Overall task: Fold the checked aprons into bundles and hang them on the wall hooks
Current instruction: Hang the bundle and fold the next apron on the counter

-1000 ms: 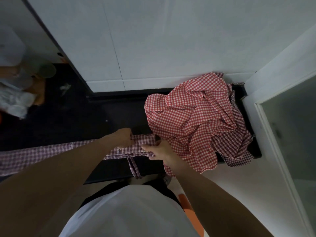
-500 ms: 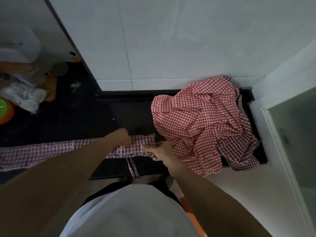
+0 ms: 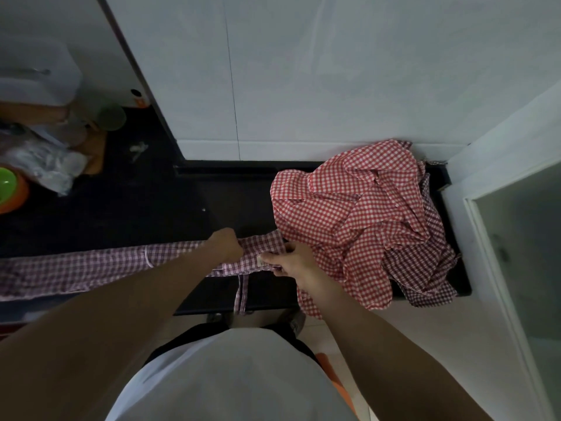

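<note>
A purple-checked apron [image 3: 100, 265], folded into a long narrow strip, lies along the front of the black counter [image 3: 145, 214] and runs off to the left. My left hand [image 3: 226, 243] is curled and presses down on the strip near its right end. My right hand [image 3: 291, 258] pinches that right end, where a small white label shows. A strap of this apron [image 3: 243, 294] hangs over the counter's front edge. A crumpled heap of red-checked aprons [image 3: 349, 220] sits to the right, with a darker purple-checked apron [image 3: 425, 268] under its right side.
A white tiled wall [image 3: 303, 71] rises behind the counter, and a white door frame [image 3: 491, 238] stands on the right. At far left are a green bowl [image 3: 7, 185], plastic bags [image 3: 42, 165] and a white container [image 3: 36, 74]. No hooks are in view.
The view has shifted slightly, so more of the left counter clutter shows. Both hands stay on the right end of the strip, with the right hand's grip nearly the same.
</note>
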`<state>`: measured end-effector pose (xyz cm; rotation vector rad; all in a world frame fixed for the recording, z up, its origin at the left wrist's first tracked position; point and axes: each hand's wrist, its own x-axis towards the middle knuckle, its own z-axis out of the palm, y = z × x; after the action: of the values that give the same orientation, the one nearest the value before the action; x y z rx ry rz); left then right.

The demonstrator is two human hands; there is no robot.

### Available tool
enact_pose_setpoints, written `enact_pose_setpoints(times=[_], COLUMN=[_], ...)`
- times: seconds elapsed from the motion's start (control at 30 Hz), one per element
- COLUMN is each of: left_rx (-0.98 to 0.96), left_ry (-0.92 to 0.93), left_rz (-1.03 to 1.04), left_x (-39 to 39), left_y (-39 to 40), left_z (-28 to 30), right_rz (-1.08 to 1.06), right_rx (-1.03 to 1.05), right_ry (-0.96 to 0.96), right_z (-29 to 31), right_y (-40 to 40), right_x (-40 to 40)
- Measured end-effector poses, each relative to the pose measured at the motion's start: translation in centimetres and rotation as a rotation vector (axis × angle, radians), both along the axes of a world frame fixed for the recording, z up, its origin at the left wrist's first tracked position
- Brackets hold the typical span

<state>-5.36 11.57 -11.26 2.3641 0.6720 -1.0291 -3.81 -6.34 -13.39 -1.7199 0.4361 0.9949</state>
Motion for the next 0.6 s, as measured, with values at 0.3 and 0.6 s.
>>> enact_pose_setpoints(times=[0.3, 0.6], left_rx=[-0.189, -0.067], left_ry=[-0.202, -0.285], left_rz=[-0.020, 0.008], left_x=[1.0, 0.7], left_y=[-6.0, -6.4], left_z=[-1.1, -1.5], right_rz=[-0.084, -0.082], right_rx=[-0.083, -0.037], right_ry=[-0.005, -0.287], right_z=[1.4, 2.7], right_y=[-6.9, -6.1], right_x=[2.4, 0.2])
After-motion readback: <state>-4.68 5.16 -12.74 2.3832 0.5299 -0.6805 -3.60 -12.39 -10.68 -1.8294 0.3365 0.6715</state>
